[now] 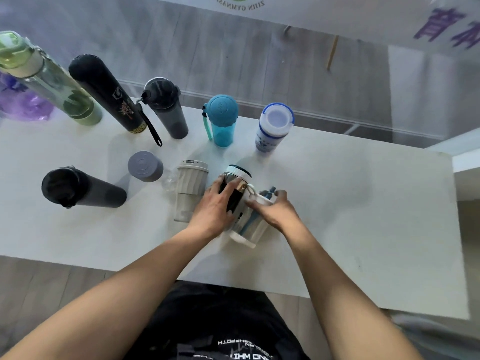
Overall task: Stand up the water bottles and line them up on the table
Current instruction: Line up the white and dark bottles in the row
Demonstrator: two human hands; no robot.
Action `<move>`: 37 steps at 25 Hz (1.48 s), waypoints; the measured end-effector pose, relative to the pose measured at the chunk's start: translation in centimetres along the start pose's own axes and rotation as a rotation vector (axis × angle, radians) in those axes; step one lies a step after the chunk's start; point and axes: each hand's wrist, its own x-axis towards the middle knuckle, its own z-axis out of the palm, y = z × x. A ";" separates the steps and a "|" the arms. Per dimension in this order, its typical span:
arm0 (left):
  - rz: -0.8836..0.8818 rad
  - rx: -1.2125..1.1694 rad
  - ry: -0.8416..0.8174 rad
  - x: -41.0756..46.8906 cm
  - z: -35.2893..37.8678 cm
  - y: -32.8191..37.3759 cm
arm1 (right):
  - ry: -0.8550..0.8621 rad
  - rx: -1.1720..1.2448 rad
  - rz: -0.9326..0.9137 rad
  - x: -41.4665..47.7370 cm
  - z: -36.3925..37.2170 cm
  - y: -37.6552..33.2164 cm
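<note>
left grip (pixel 217 203) clasps steel bottle (pixel 235 188); right grip (pixel 272 209) clasps white bottle (pixel 253 224).

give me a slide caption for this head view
Both hands grip bottles near a row of standing bottles on the white table.

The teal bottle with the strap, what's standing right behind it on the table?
Nothing stands behind the teal bottle; it is in the back row, and past it only the table's far edge and floor show. Its own body hides the strip of tabletop directly behind.
</note>
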 end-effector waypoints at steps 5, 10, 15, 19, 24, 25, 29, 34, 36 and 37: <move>0.044 0.055 -0.049 -0.3 -0.2 -0.5 | 0.073 0.165 0.092 -1.0 1.3 0.8; 0.052 0.095 -0.041 -0.1 0.1 -0.4 | 0.257 0.254 -0.040 -1.2 -3.1 2.6; -0.047 0.131 0.056 0.2 0.7 1.6 | 0.388 0.285 -0.207 0.7 -7.5 2.3; -0.125 0.126 0.142 0.9 1.6 2.8 | 0.421 0.178 -0.354 2.9 -10.1 1.5; -0.186 0.181 0.208 0.6 3.8 3.6 | 0.420 0.133 -0.484 5.8 -12.0 0.9; -0.209 0.187 0.212 0.6 4.0 3.9 | 0.411 0.122 -0.505 6.2 -12.4 0.7; -0.297 0.146 0.208 0.6 4.4 4.7 | 0.370 0.093 -0.555 7.1 -13.4 0.2; -0.309 0.123 0.207 0.5 4.6 4.6 | 0.352 0.075 -0.574 8.0 -13.8 -0.6; -0.311 0.122 0.211 0.5 4.6 4.5 | 0.338 0.070 -0.567 8.3 -14.0 -0.9; -0.309 0.126 0.210 0.5 4.6 4.4 | 0.333 0.068 -0.565 8.5 -14.1 -1.0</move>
